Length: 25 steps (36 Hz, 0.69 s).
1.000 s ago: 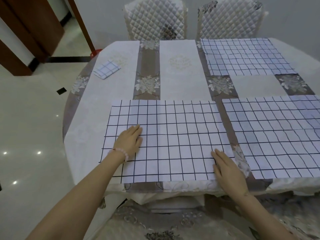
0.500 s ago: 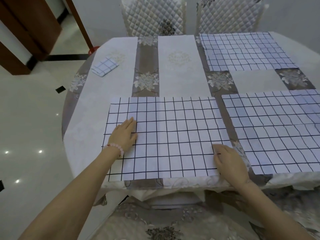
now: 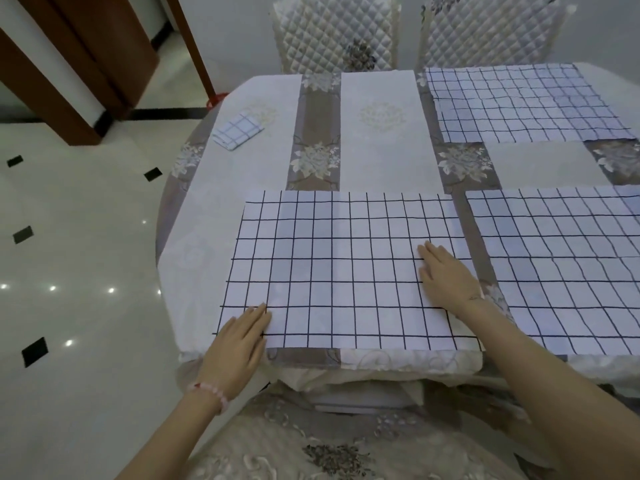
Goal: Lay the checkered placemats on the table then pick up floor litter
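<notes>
Presently, item in hand: near-left placemat, checkered, lying flat on the table at the near edge, its front border just short of the tablecloth's drop

Left hand: flat, fingers together and extended, holding nothing, palm resting on the mat's near-left corner, partly overhanging the table edge

Right hand: flat, fingers extended, holding nothing, pressed on the mat's right side near its edge

Other mats: near-right placemat laid just beside the first, a brown cloth stripe showing between them; far-right placemat laid before the right chair; folded placemat lying unopened at the far left, well apart from the hands

Step, as judged: smoothing and squaring the near-left mat

Handling notes: keep both palms light and sweep outward from the centre, so creases leave at the edges; match the mat's front border to that of its right neighbour; thin fabric will likely slide on the cloth, so press before releasing

Outstanding: folded mat to be opened at the far-left place; floor litter not in view here
</notes>
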{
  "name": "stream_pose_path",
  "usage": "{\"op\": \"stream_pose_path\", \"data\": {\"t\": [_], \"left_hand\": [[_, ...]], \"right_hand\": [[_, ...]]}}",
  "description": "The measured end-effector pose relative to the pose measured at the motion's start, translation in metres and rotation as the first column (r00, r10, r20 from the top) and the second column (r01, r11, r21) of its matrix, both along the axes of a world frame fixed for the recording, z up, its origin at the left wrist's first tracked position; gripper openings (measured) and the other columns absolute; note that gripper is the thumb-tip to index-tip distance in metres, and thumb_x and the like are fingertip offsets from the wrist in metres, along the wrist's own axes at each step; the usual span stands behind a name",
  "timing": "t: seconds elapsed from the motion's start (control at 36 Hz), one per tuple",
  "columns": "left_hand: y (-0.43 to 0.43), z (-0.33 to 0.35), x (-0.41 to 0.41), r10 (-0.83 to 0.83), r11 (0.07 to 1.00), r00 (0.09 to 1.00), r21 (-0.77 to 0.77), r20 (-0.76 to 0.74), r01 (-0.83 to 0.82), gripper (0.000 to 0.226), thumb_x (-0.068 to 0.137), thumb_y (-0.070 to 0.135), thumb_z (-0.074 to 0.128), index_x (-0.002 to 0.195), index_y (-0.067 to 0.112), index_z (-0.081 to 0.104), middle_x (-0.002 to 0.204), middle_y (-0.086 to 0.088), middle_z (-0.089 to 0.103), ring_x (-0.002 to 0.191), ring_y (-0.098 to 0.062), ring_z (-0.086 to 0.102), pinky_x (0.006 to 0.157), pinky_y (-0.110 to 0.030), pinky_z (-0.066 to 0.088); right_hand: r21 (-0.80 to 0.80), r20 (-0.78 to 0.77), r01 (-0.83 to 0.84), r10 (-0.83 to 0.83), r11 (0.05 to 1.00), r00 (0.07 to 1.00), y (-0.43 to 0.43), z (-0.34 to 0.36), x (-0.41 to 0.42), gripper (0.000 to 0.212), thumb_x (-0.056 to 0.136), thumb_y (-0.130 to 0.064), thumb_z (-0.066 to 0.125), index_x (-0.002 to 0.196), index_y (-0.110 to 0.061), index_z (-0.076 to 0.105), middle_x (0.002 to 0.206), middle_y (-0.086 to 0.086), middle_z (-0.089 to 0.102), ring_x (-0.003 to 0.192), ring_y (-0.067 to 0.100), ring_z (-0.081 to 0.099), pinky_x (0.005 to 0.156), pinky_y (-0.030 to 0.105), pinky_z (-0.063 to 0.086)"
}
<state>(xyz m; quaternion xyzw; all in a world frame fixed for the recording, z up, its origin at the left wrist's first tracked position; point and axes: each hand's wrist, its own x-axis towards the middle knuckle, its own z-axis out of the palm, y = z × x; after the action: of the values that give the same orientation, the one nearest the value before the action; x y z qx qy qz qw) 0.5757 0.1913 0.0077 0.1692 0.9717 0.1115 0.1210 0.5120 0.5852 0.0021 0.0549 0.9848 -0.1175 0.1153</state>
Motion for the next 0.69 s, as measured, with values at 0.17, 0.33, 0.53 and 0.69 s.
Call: {"op": "stream_pose_path", "data": {"t": [0.17, 0.33, 0.53, 0.69], "left_hand": [[-0.007, 0.003, 0.004, 0.018, 1.0, 0.998, -0.01, 0.056, -0.018, 0.049, 0.1, 0.029, 0.03, 0.148, 0.022, 0.024, 0.158, 0.008, 0.015, 0.146, -0.011, 0.014, 0.118, -0.03, 0.015], [0.004, 0.026, 0.005, 0.159, 0.969, 0.985, 0.179, 0.066, -0.169, 0.053, 0.094, 0.015, 0.045, 0.145, 0.014, 0.032, 0.15, -0.001, 0.037, 0.137, -0.014, 0.034, 0.112, -0.023, 0.024], [-0.012, 0.051, 0.054, 0.576, 0.527, 0.763, 0.58, 0.294, -0.621, 0.021, 0.094, 0.015, 0.052, 0.109, 0.027, 0.06, 0.1, -0.006, 0.069, 0.081, -0.031, 0.067, 0.063, -0.027, 0.053], [-0.04, 0.069, 0.119, 0.745, 0.237, 0.602, 0.73, 0.287, -0.641, 0.02, 0.093, 0.005, 0.052, 0.092, 0.022, 0.064, 0.083, -0.007, 0.07, 0.075, -0.018, 0.065, 0.065, -0.012, 0.05]], "right_hand": [[-0.059, 0.045, 0.037, -0.035, 0.998, 0.998, -0.004, 0.009, -0.002, 0.049, 0.101, -0.023, 0.031, 0.148, -0.011, 0.025, 0.158, 0.007, 0.019, 0.145, 0.025, 0.017, 0.117, 0.04, 0.021], [-0.334, -0.032, 0.21, -0.233, 0.919, 0.972, -0.018, 0.034, 0.001, 0.046, 0.098, -0.018, 0.039, 0.144, -0.009, 0.038, 0.15, 0.01, 0.037, 0.137, 0.028, 0.036, 0.111, 0.038, 0.029], [-0.559, -0.06, 0.147, -0.217, 0.816, 0.974, -0.064, 0.053, 0.019, 0.022, 0.096, -0.027, 0.05, 0.106, -0.015, 0.065, 0.102, 0.005, 0.071, 0.085, 0.019, 0.06, 0.064, 0.025, 0.042], [-0.726, 0.1, 0.037, 0.053, 0.687, 0.994, -0.161, 0.059, 0.039, 0.023, 0.095, -0.021, 0.047, 0.091, -0.015, 0.068, 0.076, 0.002, 0.069, 0.078, 0.021, 0.066, 0.076, 0.038, 0.054]]}}
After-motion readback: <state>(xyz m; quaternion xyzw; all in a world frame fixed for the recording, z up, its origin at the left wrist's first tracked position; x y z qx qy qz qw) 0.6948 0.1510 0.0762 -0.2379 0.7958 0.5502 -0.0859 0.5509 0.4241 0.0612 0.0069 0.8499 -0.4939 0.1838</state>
